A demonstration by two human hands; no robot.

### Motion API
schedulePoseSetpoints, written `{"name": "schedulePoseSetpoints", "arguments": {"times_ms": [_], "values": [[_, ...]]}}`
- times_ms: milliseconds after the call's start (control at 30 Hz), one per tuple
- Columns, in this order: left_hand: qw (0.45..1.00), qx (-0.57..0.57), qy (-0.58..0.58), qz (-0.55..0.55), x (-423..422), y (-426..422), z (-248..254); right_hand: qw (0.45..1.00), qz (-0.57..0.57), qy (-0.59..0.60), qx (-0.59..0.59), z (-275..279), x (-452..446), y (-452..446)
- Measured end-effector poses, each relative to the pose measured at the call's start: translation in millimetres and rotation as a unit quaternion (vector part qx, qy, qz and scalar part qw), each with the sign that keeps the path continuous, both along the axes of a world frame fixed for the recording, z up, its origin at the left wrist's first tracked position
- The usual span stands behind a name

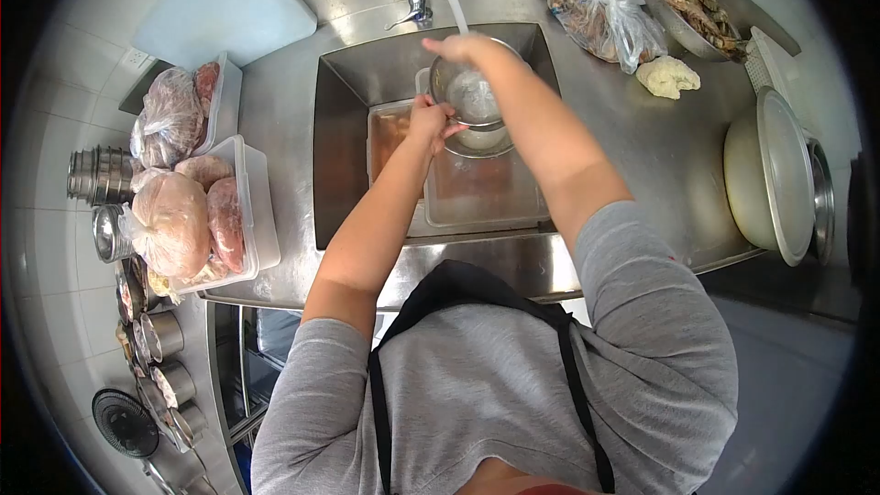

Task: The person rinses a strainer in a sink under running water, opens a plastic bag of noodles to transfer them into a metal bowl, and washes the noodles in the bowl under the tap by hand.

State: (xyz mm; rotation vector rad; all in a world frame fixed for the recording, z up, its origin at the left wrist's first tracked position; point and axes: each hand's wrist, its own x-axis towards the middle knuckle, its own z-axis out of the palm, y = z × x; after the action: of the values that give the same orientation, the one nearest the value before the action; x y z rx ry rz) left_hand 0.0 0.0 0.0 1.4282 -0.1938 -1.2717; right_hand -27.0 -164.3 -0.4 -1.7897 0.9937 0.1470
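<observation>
My left hand (433, 123) grips the near left rim of a round metal bowl (474, 92) with its fingers closed. The bowl hangs over the sink (344, 174) with cloudy water inside. My right hand (458, 49) is above the bowl's far side, fingers stretched out, beside the water stream (451, 0) from the faucet (417, 5). Beneath the first bowl is a second round bowl (478, 147). Lower in the sink lie plastic containers (477, 206), one with reddish liquid.
Left of the sink, plastic tubs (263, 211) hold bagged meat (170, 225). A cutting board (225, 9) leans behind. At right are a bagged item (600, 18), a bowl (674, 23) of brownish pieces, a pale lump (667, 78) and large bowls (756, 179).
</observation>
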Motion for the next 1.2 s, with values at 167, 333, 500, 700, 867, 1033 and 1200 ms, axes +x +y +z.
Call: {"name": "schedulePoseSetpoints", "arguments": {"times_ms": [167,333,500,700,867,1033,1200], "values": [[0.988,-0.086,-0.113,-0.061,3,-1,-3,0.969,-0.183,-0.096,0.135,45,-19,92],[0.976,-0.12,-0.172,-0.048,40,-12,6,0.99,0.044,-0.06,0.119,-39,-44,55],[0.988,-0.11,-0.108,-0.025,25,-11,7,0.978,0.195,0.08,-0.01,-42,-34,48],[0.984,-0.143,-0.101,-0.04,21,-10,-8,0.957,-0.167,-0.154,0.181,-7,-35,97],[0.991,-0.075,-0.097,-0.049,44,-13,-2,0.896,0.262,0.254,-0.255,0,-62,77],[0.989,-0.088,-0.096,-0.068,37,-13,0,0.97,0.179,0.157,-0.042,-21,-42,72],[0.994,0.005,-0.071,-0.08,43,-4,-4,0.924,0.329,0.153,-0.123,2,-41,83]]}}
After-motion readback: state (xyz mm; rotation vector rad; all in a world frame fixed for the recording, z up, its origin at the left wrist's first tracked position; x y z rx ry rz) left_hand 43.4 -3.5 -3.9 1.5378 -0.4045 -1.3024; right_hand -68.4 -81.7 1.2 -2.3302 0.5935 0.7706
